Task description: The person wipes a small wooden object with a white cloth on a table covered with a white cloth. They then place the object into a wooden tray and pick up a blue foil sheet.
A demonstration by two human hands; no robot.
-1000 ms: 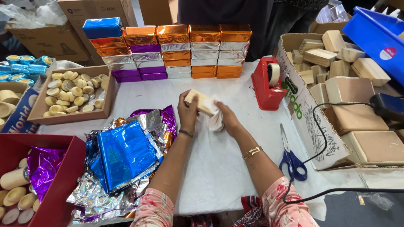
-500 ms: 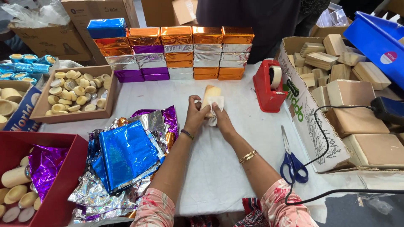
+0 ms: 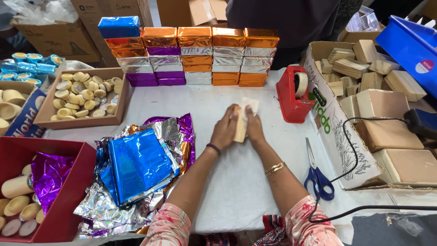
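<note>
Left hand (image 3: 225, 130) and right hand (image 3: 253, 126) clasping an unwrapped pale soap bar (image 3: 240, 124) on white tissue at table centre, stacked foil-wrapped bars (image 3: 195, 57) finished beyond, loose foil sheets (image 3: 136, 168) unused near left, bare blocks (image 3: 364, 68) waiting right.

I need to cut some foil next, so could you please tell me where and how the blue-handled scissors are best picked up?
Take the scissors by the blue loops, coming from the near table edge with the right hand. They lie flat and closed, blades pointing away, handles nearest the person. Mind the black cable just beside them.
</note>
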